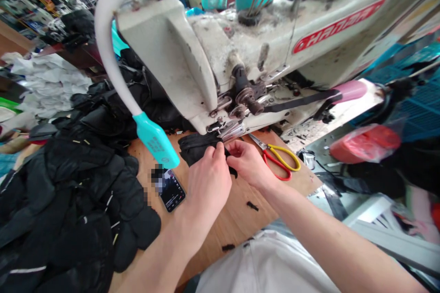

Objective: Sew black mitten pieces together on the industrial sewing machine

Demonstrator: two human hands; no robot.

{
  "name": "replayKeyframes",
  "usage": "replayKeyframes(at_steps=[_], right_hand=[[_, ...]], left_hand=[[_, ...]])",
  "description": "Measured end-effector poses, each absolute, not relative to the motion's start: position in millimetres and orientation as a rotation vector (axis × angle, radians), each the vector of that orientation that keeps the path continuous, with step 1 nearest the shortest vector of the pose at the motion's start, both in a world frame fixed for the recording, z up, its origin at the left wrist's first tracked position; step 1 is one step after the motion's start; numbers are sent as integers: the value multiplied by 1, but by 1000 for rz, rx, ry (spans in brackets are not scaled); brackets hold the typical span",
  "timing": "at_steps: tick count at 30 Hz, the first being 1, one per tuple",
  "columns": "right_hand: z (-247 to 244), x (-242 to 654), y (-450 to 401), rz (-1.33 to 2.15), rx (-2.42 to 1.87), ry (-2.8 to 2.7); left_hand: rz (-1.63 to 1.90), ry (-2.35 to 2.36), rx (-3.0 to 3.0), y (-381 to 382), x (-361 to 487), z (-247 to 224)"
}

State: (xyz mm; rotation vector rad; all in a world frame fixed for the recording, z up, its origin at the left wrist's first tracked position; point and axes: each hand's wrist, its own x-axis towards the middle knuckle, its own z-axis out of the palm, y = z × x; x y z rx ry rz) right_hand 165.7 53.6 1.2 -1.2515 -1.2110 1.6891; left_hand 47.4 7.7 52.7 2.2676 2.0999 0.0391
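Note:
Both hands are close together in front of the metal binding guide (232, 131) of a white sewing machine (220, 32). Under my left hand (211, 171) lies a piece of black fabric (194, 146), and its fingers are closed on the edge. My right hand (245, 162) pinches at the same edge, thumb against forefinger, with a short dark end hanging below. The exact grip of the fingertips is partly hidden. A black tape (302, 100) runs from a pink roll (350, 91) toward the guide.
Scissors (282, 161) with red and yellow handles lie right of my right hand. A phone (172, 190) rests on the wooden table (220, 242). A teal-ended lamp (156, 142) hangs above it. Black garments (65, 201) are heaped at the left.

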Motion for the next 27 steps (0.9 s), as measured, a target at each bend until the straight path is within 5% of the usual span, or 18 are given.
replayKeyframes(at_steps=[17, 27], right_hand=[[-1, 163, 68, 1816, -1115, -998], [-6, 174, 51, 1619, -1004, -1173]], left_hand=[[889, 2170, 1916, 14, 56, 28], [933, 1987, 2398, -36, 29, 16]])
